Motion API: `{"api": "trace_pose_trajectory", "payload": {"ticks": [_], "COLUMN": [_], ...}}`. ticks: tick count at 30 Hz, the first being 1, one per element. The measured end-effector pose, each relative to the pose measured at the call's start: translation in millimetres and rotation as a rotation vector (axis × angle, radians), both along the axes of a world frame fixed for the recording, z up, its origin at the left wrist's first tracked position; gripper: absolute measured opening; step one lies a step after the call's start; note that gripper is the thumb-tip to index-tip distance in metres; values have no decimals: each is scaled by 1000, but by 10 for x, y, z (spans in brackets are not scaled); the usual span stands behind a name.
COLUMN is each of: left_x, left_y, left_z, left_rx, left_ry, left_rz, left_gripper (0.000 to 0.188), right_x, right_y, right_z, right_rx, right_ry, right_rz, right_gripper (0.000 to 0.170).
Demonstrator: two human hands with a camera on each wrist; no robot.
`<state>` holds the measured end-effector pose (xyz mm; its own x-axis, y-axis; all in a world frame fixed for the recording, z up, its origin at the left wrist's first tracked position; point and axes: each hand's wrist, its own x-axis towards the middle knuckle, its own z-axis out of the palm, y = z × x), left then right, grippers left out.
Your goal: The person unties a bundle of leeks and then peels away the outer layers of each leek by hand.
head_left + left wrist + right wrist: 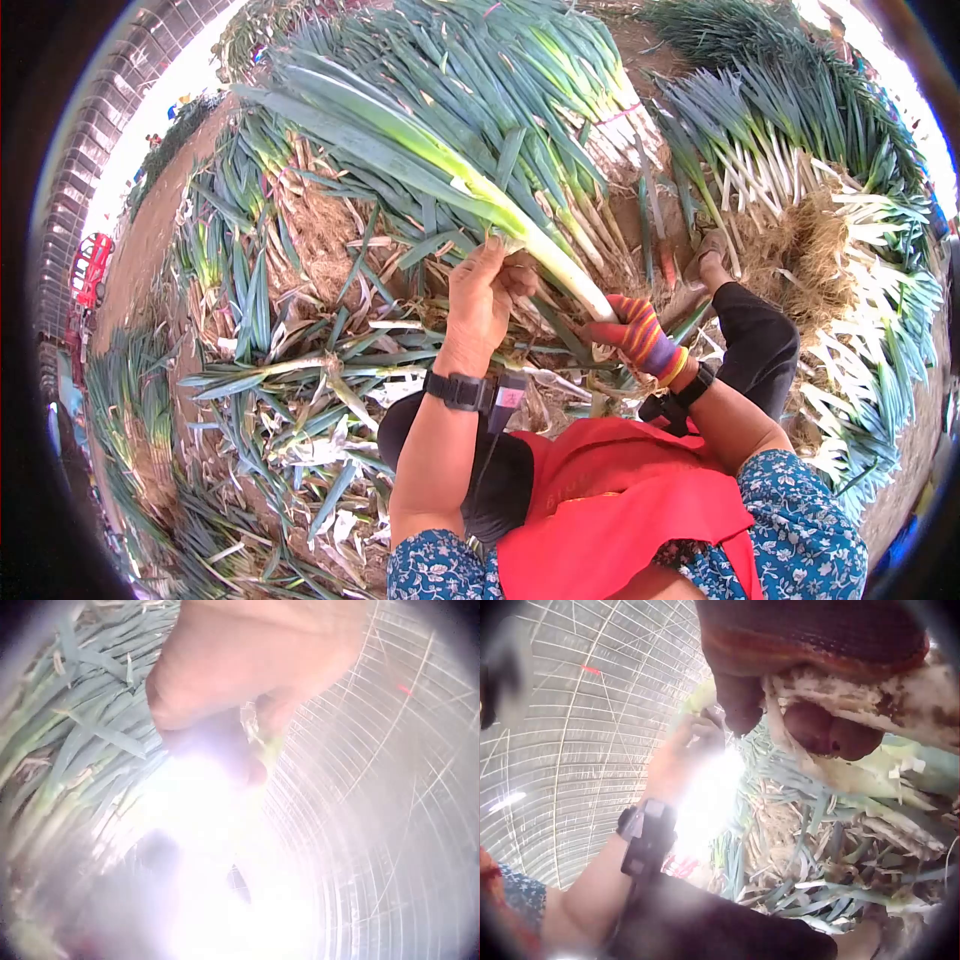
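A large green onion (455,175) slants across the head view, its green leaves at the upper left and its pale stalk at the lower right. The bare left hand (484,290) pinches the stalk around its middle, where green turns pale. Lower down, the right hand (640,335), in a striped glove, grips the white root end. In the right wrist view the gloved fingers (810,645) curl round the pale, soiled stalk (855,697). Glare covers much of the left wrist view, below the left hand (240,675).
Piled green onions (420,90) lie in front, with a bundle (780,150) at the right and peeled white stalks (850,330) below it. Loose leaves and scraps (330,470) cover the ground at the left. A knife-like tool with a reddish handle (667,262) lies ahead of the right hand.
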<state>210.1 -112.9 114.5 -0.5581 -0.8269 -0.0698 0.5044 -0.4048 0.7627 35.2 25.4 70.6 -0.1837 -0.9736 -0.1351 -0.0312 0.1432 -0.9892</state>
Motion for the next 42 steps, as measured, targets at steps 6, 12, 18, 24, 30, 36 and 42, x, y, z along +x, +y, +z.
{"api": "trace_pose_trajectory", "payload": {"ticks": [6, 12, 18, 24, 30, 36, 42], "left_x": [-16, -150, -5, 220, 589, 525, 940], "left_y": [45, 644, 164, -202, -295, -39, -331], "left_z": [-139, -970, -135, -190, -125, 170, 233], "left_rx": [-20, -972, -323, 466, 346, 259, 81], "left_ry": [-253, -975, -566, 203, 166, -169, -131], "left_rz": [7, -754, -64, 252, 385, 715, 648], "left_gripper": [14, 16, 27, 19, 22, 32, 37], "right_x": [35, 69, -80, 261, -193, -1248, -1531], "right_y": [9, -228, -138, -146, 177, 1075, 1184], "right_z": [72, 221, 299, 171, -425, -1739, -2116], "right_rx": [75, -332, -87, 312, 151, 325, 543], "right_ry": [-63, -98, 100, -574, -139, 1184, 1079], "right_rz": [47, -67, 107, 626, 596, 632, 807], "right_gripper": [36, 47, 50, 73, 47, 37, 38]}}
